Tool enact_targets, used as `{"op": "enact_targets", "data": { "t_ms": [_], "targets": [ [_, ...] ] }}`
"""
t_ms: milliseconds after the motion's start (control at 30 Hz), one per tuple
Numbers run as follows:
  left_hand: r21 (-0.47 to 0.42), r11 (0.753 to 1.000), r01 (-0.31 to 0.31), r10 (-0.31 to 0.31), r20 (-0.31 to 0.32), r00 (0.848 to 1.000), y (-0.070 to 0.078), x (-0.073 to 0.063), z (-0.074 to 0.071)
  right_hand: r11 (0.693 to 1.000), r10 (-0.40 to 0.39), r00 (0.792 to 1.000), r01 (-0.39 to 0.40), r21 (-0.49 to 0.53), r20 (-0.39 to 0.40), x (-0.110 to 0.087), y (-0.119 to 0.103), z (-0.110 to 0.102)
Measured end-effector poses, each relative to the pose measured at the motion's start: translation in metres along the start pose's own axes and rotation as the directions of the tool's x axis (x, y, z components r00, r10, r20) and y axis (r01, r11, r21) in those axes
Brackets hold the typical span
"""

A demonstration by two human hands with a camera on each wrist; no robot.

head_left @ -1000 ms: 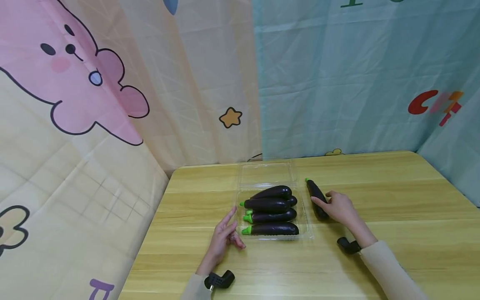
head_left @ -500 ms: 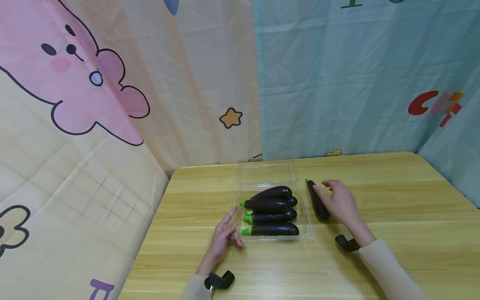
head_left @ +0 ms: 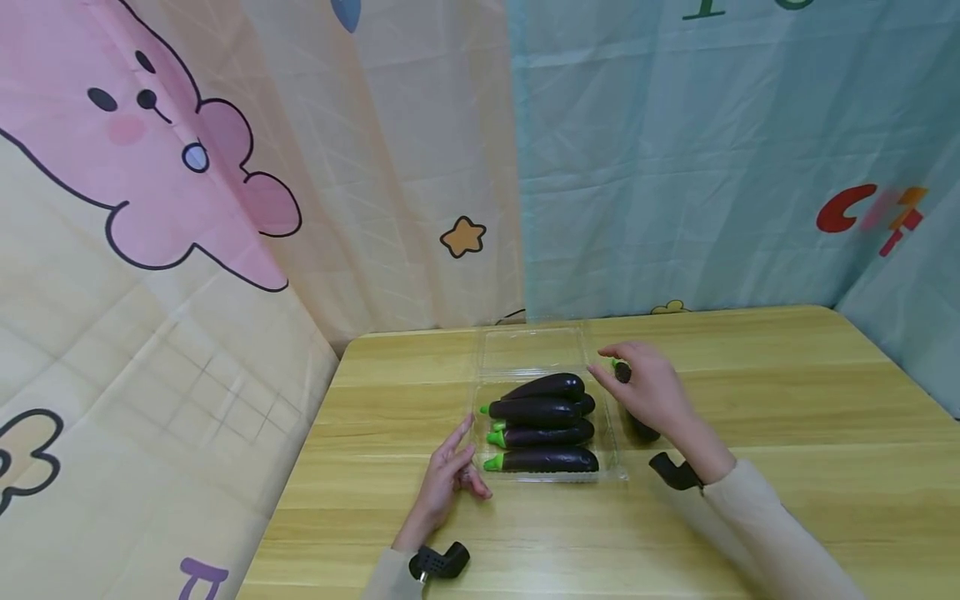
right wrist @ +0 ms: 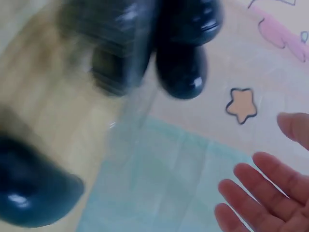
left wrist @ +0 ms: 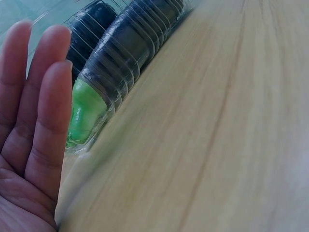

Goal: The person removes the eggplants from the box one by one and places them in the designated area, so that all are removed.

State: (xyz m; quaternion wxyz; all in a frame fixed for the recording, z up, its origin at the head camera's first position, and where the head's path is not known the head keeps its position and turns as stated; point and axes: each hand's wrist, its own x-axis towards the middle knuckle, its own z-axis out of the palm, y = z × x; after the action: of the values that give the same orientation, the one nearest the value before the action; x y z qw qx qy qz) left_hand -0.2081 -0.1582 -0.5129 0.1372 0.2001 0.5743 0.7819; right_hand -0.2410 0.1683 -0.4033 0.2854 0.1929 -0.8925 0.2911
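Several dark purple eggplants point(head_left: 534, 410) with green stem ends lie side by side in a clear plastic clamshell box point(head_left: 611, 454), its lid point(head_left: 532, 348) folded back behind it. My left hand point(head_left: 442, 483) rests by the box's left wall with fingers extended. In the left wrist view those fingers stand beside an eggplant's green end point(left wrist: 87, 111). My right hand point(head_left: 652, 387) is over the box's right side, thumb and fingers apart and holding nothing. Beneath it, a single eggplant point(head_left: 643, 429) lies on the table outside the box, partly hidden by the hand.
The wooden table point(head_left: 787, 400) carries the box near its middle. Behind it hangs a printed curtain point(head_left: 675, 167), and a second cloth point(head_left: 187, 358) with a pink cartoon figure borders the left side. Each wrist wears a black camera point(head_left: 442, 560).
My right hand has let go of the single eggplant and moved left and up toward the box's lid hinge. That eggplant stays on the table. My left hand has not moved.
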Motion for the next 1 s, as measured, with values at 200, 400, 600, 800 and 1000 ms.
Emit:
{"op": "enact_targets", "data": {
  "t_ms": [200, 400, 600, 800, 1000],
  "targets": [
    [-0.004, 1.000, -0.007, 0.007, 0.009, 1.000, 0.000, -0.001, 0.000, 1.000, -0.026, 0.973, 0.025, 0.007, 0.229, 0.012, -0.019, 0.004],
    [0.002, 1.000, 0.001, -0.001, 0.003, 1.000, 0.001, 0.000, 0.001, 0.994, -0.100, 0.934, 0.109, -0.007, 0.344, 0.022, -0.031, 0.013],
    [-0.006, 1.000, 0.006, -0.006, -0.002, 1.000, 0.001, 0.000, 0.000, 0.978, -0.184, 0.871, 0.208, -0.002, 0.456, 0.029, -0.039, 0.027],
    [-0.003, 1.000, 0.013, -0.013, -0.002, 1.000, 0.001, 0.000, 0.000, 0.966, -0.184, 0.811, 0.255, -0.051, 0.555, 0.031, -0.046, 0.040],
    [-0.002, 1.000, 0.015, -0.015, -0.005, 1.000, 0.001, 0.000, 0.000, 0.958, -0.168, 0.773, 0.275, -0.084, 0.612, 0.033, -0.051, 0.050]
  ]
}}
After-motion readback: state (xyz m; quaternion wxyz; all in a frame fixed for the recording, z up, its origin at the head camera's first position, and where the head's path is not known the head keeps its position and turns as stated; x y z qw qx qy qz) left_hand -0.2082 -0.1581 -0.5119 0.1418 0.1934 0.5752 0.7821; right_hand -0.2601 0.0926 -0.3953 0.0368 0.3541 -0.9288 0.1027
